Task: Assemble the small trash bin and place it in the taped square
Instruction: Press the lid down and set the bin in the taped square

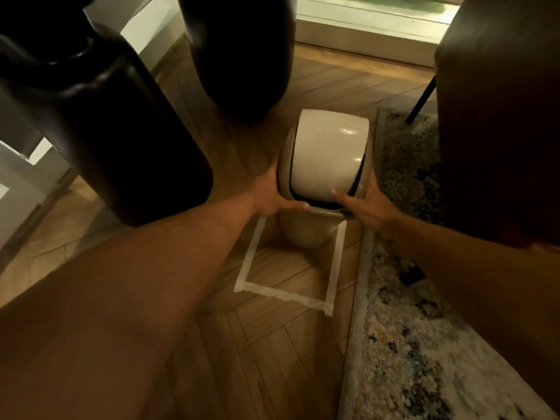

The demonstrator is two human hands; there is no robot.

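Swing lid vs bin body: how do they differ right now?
Colour: the swing lid is glossy off-white; the bin body is a duller beige.
Shape: the lid is a broad curved panel; the body is a rounded tub that narrows toward its base.
Contact: the left hand and right hand grip at the lid's rim; the body below is untouched.
Shared: both are smooth plastic, joined as one bin.

- Wood floor (272, 344) under me, herringbone boards.
- Tape square (285, 294) stuck on it.
- My bin (306, 234) stands inside the square's far end.
- Rug (403, 344) just right of the tape.
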